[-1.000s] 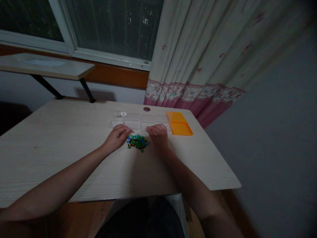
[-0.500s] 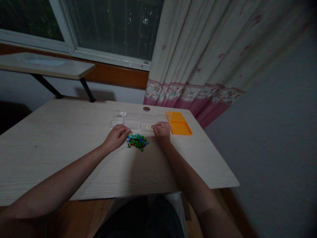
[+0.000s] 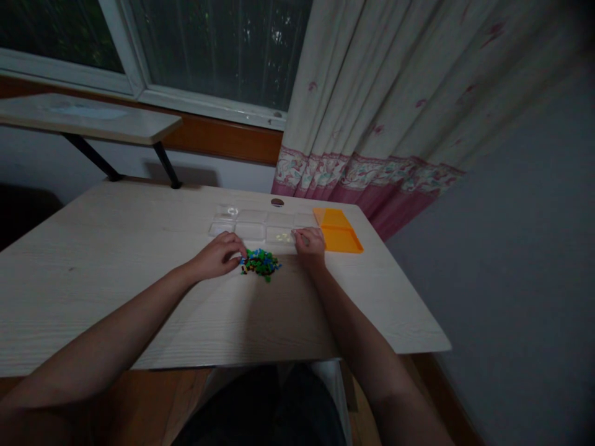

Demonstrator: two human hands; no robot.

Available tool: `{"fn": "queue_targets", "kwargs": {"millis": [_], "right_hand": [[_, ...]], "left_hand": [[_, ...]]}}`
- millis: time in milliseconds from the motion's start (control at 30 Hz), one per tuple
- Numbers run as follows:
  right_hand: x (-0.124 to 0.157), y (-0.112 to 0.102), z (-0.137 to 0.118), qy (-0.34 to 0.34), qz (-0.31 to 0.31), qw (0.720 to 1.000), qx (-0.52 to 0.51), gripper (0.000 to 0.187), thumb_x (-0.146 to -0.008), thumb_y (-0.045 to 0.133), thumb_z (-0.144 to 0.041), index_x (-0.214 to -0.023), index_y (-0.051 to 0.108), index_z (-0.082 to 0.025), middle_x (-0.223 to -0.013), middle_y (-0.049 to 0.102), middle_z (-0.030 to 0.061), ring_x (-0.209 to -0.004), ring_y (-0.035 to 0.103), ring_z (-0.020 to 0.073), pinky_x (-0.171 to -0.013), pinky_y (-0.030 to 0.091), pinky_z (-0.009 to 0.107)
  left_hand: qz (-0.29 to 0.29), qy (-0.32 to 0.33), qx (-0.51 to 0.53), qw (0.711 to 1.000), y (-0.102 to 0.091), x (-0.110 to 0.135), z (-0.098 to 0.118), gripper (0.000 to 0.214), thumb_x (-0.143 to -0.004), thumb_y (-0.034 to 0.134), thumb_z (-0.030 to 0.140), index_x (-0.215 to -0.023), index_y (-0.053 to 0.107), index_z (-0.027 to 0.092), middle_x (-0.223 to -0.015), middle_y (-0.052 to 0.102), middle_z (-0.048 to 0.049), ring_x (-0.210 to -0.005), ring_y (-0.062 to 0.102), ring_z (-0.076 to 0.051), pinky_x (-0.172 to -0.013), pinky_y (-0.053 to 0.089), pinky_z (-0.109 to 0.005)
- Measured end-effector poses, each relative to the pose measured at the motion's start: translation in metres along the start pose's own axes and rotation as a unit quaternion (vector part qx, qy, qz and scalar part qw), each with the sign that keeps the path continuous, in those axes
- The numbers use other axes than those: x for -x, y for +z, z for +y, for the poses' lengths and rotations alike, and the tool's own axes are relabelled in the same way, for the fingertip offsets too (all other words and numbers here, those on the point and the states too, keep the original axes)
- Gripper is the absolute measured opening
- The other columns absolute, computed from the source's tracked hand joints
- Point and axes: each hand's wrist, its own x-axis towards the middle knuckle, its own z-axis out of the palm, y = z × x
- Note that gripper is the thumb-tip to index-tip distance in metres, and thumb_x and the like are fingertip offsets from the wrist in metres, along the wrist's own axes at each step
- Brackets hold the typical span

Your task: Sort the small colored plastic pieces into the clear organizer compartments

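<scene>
A small heap of green, blue and dark beads (image 3: 260, 263) lies on the pale wooden table (image 3: 116, 266). My left hand (image 3: 218, 256) rests at the heap's left edge with its fingers curled and pinched at the beads. My right hand (image 3: 309, 244) sits just right of the heap, fingers closed in a pinch at the edge of a clear tray (image 3: 253, 224) with several compartments. A few pale beads show in the compartment by my right fingertips. What either pinch holds is too small to make out.
An orange lid (image 3: 338, 238) lies right of the clear tray. A small dark round thing (image 3: 277, 202) sits at the table's far edge. A second table (image 3: 88, 118) stands by the window at left; a curtain (image 3: 372, 111) hangs behind. The table's right edge is near.
My right hand has moved from the bead heap up and right to the clear tray's compartment. My left hand has stayed at the heap's left side.
</scene>
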Motion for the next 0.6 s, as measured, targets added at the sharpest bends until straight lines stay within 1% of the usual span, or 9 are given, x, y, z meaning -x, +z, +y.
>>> {"fn": "queue_targets", "kwargs": {"millis": [100,267,400,600], "right_hand": [[0.000,-0.001,-0.002,-0.006,0.000,1.000,-0.002,0.023,-0.093,0.059,-0.033,-0.086,0.077,-0.019,-0.084,0.072,0.0078,-0.087,0.060,0.0221,-0.088,0.045,0.037],[0.001,-0.002,-0.004,0.000,-0.010,1.000,0.002,0.023,-0.093,0.058,-0.033,-0.086,0.076,-0.020,-0.085,0.071,0.0076,-0.088,0.060,0.0222,-0.088,0.046,0.037],[0.001,-0.002,-0.004,-0.002,-0.011,1.000,0.000,0.023,-0.093,0.058,-0.033,-0.086,0.076,-0.021,-0.085,0.072,0.0071,-0.087,0.061,0.0221,-0.087,0.046,0.038],[0.001,-0.002,-0.005,0.004,-0.020,1.000,-0.001,0.023,-0.093,0.057,-0.034,-0.085,0.075,-0.022,-0.084,0.072,0.0064,-0.086,0.061,0.0220,-0.089,0.045,0.039]], "left_hand": [[-0.041,0.018,0.006,0.999,-0.008,0.002,0.002,0.015,-0.082,0.063,0.021,-0.095,0.070,0.023,-0.101,0.061,-0.0051,-0.101,0.055,-0.022,-0.093,0.043,-0.036],[-0.073,0.024,0.023,0.997,-0.013,0.004,0.004,0.016,-0.083,0.066,0.023,-0.098,0.071,0.025,-0.103,0.061,-0.0047,-0.103,0.054,-0.023,-0.095,0.043,-0.036],[-0.080,0.031,0.022,0.996,-0.013,0.005,0.001,0.016,-0.086,0.064,0.025,-0.100,0.072,0.025,-0.104,0.060,-0.0057,-0.103,0.054,-0.022,-0.095,0.042,-0.036],[-0.076,0.028,0.035,0.996,-0.009,0.003,-0.002,0.013,-0.089,0.065,0.032,-0.095,0.074,0.025,-0.101,0.061,-0.0058,-0.101,0.055,-0.022,-0.094,0.043,-0.035]]}}
